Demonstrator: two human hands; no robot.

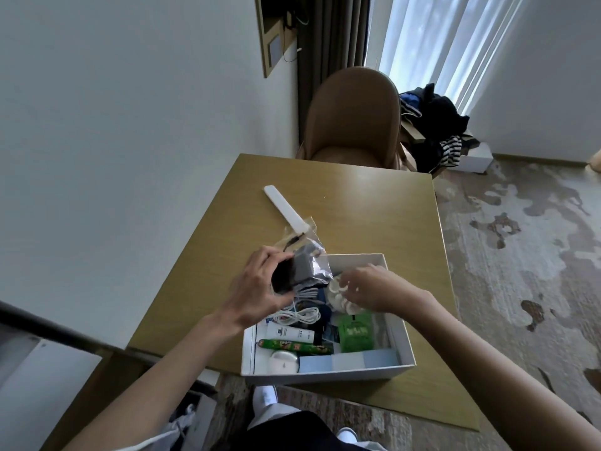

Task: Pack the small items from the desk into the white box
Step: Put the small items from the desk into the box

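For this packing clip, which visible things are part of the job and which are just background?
Part of the job:
- white box on the desk
- dark pouch in the left hand
- right hand reaching into the box
- white flat stick and clear bag on the desk

Background:
- brown chair
- pile of clothes
- curtains

— Can you read anything in there?
— Not really. The white tube (290, 333) has a dark mark and small print, too blurred to read.
— The green packet (356, 332)?
— Pale characters on it, unreadable. The green stick (294, 347) shows red-and-yellow print, equally illegible.
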